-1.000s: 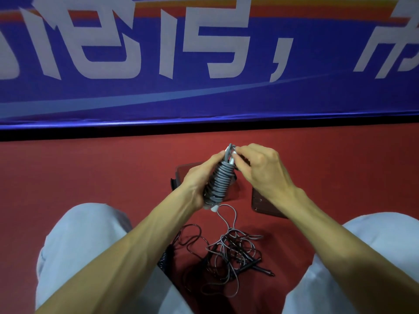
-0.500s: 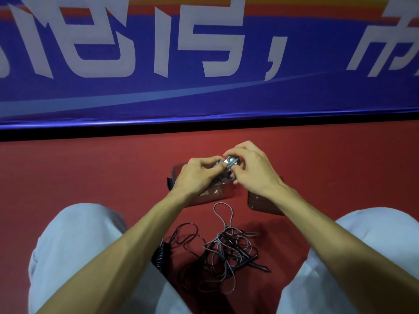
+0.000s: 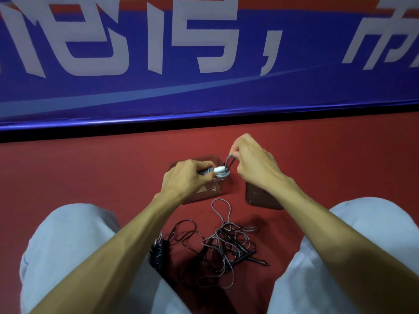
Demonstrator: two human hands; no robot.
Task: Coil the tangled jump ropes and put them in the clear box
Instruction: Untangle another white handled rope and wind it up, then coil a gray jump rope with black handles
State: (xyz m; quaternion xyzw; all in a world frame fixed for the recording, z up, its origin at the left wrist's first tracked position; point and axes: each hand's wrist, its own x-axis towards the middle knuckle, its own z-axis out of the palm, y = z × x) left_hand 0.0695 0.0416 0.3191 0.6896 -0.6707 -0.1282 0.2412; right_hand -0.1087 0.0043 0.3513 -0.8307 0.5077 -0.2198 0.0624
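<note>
My left hand [image 3: 186, 177] grips a coiled grey jump rope [image 3: 218, 170] lying sideways over the clear box [image 3: 217, 189] on the red floor. My right hand [image 3: 251, 162] pinches a grey loop [image 3: 229, 163] sticking up from the coil's right end. Most of the coil is hidden under my left fingers. A tangle of grey and black ropes [image 3: 224, 248] lies on the floor between my knees, with one grey loop reaching toward the box. A coiled black rope [image 3: 157, 251] rests by my left thigh.
The clear lid [image 3: 258, 197] lies flat on the floor right of the box, partly under my right wrist. A blue banner wall [image 3: 204, 87] stands just behind the box. My knees in pale trousers [image 3: 68, 245] flank the tangle.
The grey coil went from upright above the floor to lying sideways low over the box. My right hand has pulled a loop up from its end.
</note>
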